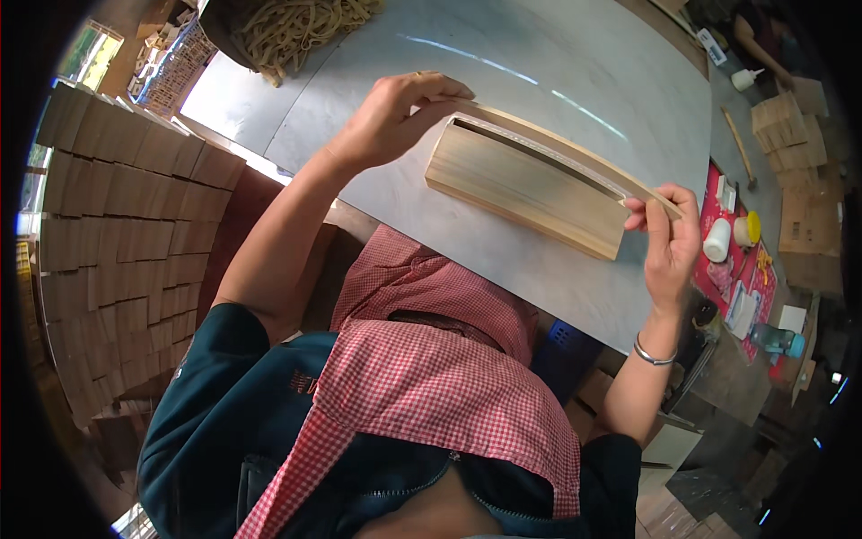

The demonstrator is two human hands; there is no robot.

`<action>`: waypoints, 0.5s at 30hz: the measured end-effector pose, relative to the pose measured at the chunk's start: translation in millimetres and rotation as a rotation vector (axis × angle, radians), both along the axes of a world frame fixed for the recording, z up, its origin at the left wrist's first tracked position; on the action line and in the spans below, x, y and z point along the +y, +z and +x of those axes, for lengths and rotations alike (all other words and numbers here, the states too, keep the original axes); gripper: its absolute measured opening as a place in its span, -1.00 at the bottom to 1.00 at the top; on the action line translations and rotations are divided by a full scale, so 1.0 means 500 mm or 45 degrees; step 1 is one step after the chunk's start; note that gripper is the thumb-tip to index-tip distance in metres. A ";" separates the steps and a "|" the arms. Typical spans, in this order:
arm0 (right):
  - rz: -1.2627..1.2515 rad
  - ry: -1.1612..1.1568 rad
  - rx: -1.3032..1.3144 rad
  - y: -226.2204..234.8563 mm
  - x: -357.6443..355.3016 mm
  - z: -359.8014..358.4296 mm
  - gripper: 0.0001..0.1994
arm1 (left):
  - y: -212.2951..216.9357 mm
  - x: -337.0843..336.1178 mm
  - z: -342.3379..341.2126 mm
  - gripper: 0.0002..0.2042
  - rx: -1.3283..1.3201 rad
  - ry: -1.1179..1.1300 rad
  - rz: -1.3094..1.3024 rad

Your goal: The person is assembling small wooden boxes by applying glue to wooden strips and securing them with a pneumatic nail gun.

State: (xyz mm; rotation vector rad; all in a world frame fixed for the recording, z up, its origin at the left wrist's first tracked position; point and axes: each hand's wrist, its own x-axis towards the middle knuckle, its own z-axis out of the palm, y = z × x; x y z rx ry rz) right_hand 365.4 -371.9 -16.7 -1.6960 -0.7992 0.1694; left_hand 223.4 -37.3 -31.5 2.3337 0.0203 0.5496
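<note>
A long pale wooden box (530,184) lies at a slant on the grey table, with a narrow dark gap along its far upper edge. Over that edge, a thin wooden strip (575,151) stands slightly apart from the box. My left hand (404,112) pinches the strip's left end between thumb and fingers. At the other end, my right hand (666,234) grips the strip close to the box's right corner. Whether the strip touches the box along its length is hard to tell.
A container of tan bands or strips (301,31) sits at the far left of the grey table (386,216). Stacked wooden pieces (126,207) rise at left. On the right are a hammer (739,144), a white bottle (716,241), a yellow-lidded jar (747,229) and another person (763,40).
</note>
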 end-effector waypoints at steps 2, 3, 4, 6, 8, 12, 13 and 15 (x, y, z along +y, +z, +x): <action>-0.105 -0.018 -0.059 -0.017 -0.004 0.022 -0.87 | -0.007 0.012 -0.004 -0.79 0.092 0.053 -0.233; -0.113 -0.019 -0.062 -0.027 -0.002 0.036 -0.87 | -0.015 0.016 -0.002 -0.79 0.089 0.051 -0.242; -0.172 -0.054 -0.153 -0.040 0.000 0.052 -0.87 | -0.034 0.021 0.004 -0.80 0.057 0.066 -0.190; -0.284 -0.129 -0.336 -0.068 0.005 0.082 -0.88 | -0.070 0.032 0.024 -0.81 -0.007 0.089 -0.080; -0.347 -0.177 -0.428 -0.083 0.002 0.091 -0.87 | -0.082 0.032 0.036 -0.81 -0.042 0.089 -0.030; -0.505 -0.193 -0.495 -0.104 -0.009 0.095 -0.85 | -0.085 0.020 0.045 -0.83 0.132 0.154 -0.025; -0.506 -0.195 -0.492 -0.107 -0.010 0.097 -0.85 | -0.086 0.019 0.046 -0.83 0.135 0.152 -0.025; -0.508 -0.195 -0.503 -0.114 -0.012 0.101 -0.85 | -0.090 0.021 0.049 -0.83 0.108 0.142 -0.013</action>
